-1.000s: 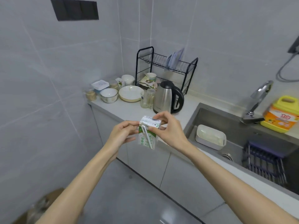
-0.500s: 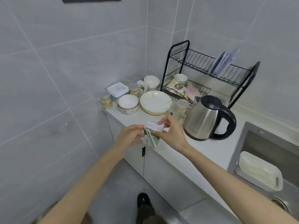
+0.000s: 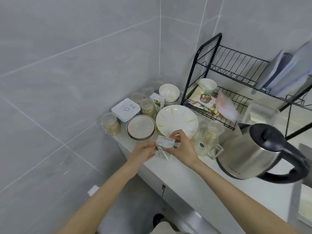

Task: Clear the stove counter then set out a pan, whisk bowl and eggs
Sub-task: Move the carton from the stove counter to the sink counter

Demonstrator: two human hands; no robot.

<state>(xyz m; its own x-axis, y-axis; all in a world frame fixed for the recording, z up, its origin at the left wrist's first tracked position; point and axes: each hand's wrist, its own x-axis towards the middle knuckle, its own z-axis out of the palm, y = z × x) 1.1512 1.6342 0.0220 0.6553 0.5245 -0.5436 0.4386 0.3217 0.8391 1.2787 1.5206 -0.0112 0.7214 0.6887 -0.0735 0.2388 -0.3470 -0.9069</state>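
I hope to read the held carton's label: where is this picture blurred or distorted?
Head view: the small white and green drink carton in the left hand and right hand is soft, print unreadable. Head view: the pink and white packet on the black wire dish rack is smeared. Head view: the steel kettle with black handle stretches rightward.

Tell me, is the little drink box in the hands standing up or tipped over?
Upright. The drink box has its flat top facing up, straw running down its front, pinched between left hand and right hand.
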